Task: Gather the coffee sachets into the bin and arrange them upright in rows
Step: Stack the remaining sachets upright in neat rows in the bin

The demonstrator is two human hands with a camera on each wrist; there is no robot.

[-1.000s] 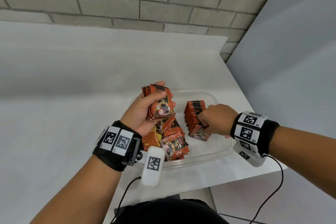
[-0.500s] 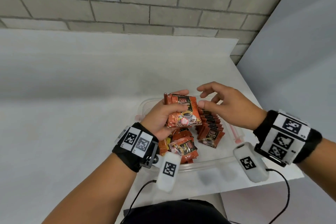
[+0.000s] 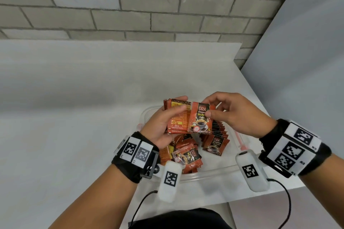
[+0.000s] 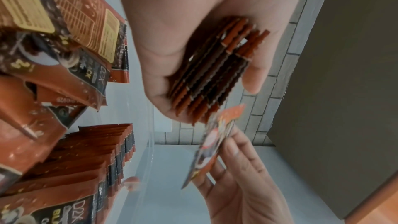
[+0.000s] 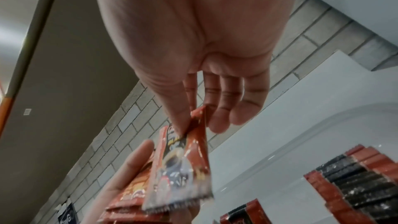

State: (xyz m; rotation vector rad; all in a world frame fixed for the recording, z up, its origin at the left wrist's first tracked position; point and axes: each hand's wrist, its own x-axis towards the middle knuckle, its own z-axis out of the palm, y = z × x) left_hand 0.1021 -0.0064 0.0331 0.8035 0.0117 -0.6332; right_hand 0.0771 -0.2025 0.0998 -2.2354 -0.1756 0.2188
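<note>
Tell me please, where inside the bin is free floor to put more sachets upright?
Bare floor shows in the bin right of the upright row, toward the right wall, and along the near rim. The left side is crowded by the loose pile.

Left hand (image 4: 193, 54) up top, fingers curled round a stack (image 4: 215, 67) of sachets, serrated edges showing. Just below, right hand (image 4: 243, 180) pinching one sachet (image 4: 213, 142), blurred, touching the stack's lower edge. Down left, a row (image 4: 90, 159) standing on edge inside the clear bin (image 4: 148, 142). Above that, loose sachets (image 4: 60, 54) heaped at all angles. Behind, brick wall (image 4: 277, 91) and dark panel (image 4: 344, 74).
</note>
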